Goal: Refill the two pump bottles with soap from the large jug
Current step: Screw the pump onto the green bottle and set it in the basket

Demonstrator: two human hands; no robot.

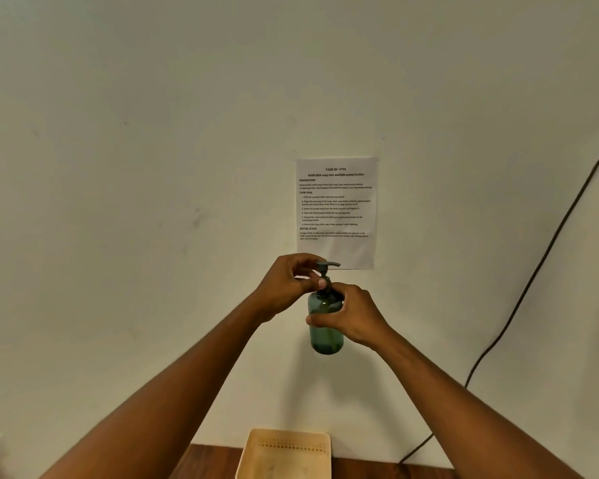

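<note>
Above the beige basket (284,451), your right hand (351,316) grips the green pump bottle (325,335) while your left hand (287,288) pinches its pump head (325,267); held in mid-air, it could slip or cross-thread.

Dim warm light, soft shadows, slight blur, wide-angle distortion

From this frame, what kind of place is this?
Probably a staged data-collection room, not a home kitchen: a printed task sheet is taped to the bare wall, a cable runs down it, and a beige basket sits on the wooden table.
</note>
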